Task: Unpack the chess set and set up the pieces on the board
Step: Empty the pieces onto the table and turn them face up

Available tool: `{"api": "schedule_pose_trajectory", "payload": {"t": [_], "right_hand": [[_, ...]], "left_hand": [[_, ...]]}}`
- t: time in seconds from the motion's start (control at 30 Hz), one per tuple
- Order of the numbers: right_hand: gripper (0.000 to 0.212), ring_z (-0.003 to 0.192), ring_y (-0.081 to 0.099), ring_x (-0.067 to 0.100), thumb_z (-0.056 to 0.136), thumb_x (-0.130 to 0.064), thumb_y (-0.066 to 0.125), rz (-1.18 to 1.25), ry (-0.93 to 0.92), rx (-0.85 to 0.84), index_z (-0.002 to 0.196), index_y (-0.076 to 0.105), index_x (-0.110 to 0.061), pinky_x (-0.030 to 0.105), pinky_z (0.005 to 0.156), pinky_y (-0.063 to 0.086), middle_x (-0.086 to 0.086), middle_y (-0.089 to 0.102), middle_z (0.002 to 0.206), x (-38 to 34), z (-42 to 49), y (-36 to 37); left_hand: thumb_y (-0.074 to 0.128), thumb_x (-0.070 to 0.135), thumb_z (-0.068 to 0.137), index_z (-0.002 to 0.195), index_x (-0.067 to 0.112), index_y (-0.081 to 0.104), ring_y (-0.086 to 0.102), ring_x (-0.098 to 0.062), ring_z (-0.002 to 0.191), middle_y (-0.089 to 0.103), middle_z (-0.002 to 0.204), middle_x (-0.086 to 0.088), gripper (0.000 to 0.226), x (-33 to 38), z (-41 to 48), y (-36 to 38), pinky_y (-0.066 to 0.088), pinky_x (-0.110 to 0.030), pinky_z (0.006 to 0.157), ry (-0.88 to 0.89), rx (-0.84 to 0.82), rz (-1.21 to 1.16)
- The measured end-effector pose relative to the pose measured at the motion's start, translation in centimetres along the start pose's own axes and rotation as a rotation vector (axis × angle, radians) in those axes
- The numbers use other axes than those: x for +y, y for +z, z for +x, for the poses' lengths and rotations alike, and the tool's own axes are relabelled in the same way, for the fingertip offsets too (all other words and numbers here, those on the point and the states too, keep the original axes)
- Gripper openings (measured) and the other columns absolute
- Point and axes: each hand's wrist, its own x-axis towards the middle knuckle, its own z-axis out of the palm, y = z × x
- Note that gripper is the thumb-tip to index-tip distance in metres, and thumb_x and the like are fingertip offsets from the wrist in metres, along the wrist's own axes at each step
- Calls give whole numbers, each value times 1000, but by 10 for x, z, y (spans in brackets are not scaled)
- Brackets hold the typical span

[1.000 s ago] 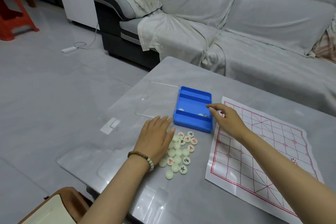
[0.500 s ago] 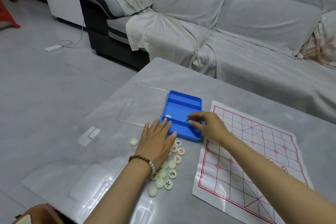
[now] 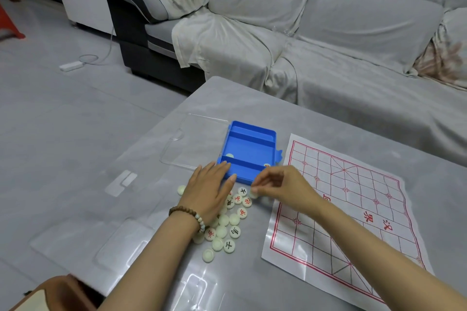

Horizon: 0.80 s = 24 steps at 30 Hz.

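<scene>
A blue plastic tray [image 3: 249, 151] sits on the grey table [image 3: 252, 101], with two round pieces left inside it. A heap of cream round chess pieces [image 3: 228, 222] with red or black characters lies just in front of the tray. My left hand [image 3: 209, 192] lies flat with straight fingers over the heap's left part, fingertips touching the tray's near wall. My right hand [image 3: 280, 188] pinches one cream piece [image 3: 253, 194] at the heap's right edge. The paper board [image 3: 353, 209] with red lines lies to the right, with no pieces on it.
A clear plastic lid [image 3: 192, 141] lies left of the tray. One stray piece [image 3: 181, 189] sits left of my left hand. A grey covered sofa [image 3: 328, 45] stands behind the table. A brown bag [image 3: 58, 293] is at the lower left. A power strip [image 3: 70, 65] lies on the floor.
My right hand came out of the tray toward me and now pinches a piece at the heap's edge. My left hand stays flat on the heap.
</scene>
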Motion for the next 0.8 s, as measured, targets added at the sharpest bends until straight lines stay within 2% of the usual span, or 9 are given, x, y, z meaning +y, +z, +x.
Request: {"api": "schedule_pose_trajectory", "payload": {"t": [0.03,0.17,0.27,0.4,0.57,0.63,0.7,0.8], "right_hand": [[11,76,70,13,75,-12,77,-23,24,-35,84,71,-12,19,73,55,1,73,80,3,-6,6],[9,70,65,4,74,-21,78,-81,19,31,80,72,-20,14,67,51,-4,72,77,12,-14,17],[7,70,59,-1,74,-25,78,-151,1,16,79,73,-25,13,65,47,-11,70,76,13,-15,17],[6,74,59,6,76,-25,76,-221,-31,-5,81,75,-24,19,67,50,-7,68,82,11,-11,15],[4,78,60,5,82,-26,71,-165,-76,169,85,72,-27,14,70,48,-14,68,83,-6,23,6],[9,82,59,5,84,-28,69,-210,-89,245,92,72,-25,15,71,46,-15,67,87,-9,47,9],[24,91,57,8,85,-32,68,-268,-32,235,106,70,-20,22,80,45,-10,66,99,-8,69,15],[36,98,56,12,85,-37,66,-318,31,161,114,68,-15,28,90,46,-3,64,110,-5,91,30]], "left_hand": [[20,42,99,144,23,26,13,-7,142,28,151,8,50,0,-1,0,0,-26,115,0,1,-2],[21,42,99,144,23,28,15,-8,141,29,150,7,50,2,-2,0,2,-27,116,-11,7,-22],[21,43,98,143,23,29,16,-8,141,30,150,7,50,1,-3,-1,3,-27,116,-15,13,-32],[21,41,99,142,23,31,19,-7,140,32,149,7,48,-2,-3,-1,3,-26,115,0,20,-33],[24,36,100,140,22,36,28,-6,135,38,145,7,45,-4,-3,-4,11,-20,111,33,82,-64],[21,43,99,139,22,39,33,-7,132,41,142,7,49,-6,-3,-7,15,-19,108,36,134,-78],[12,51,94,140,23,37,32,-7,132,41,142,8,59,-10,-2,-9,15,-23,111,31,141,-57],[16,42,99,145,24,27,17,-8,140,30,149,9,50,-15,-2,-7,6,-28,117,-34,33,-41]]}}
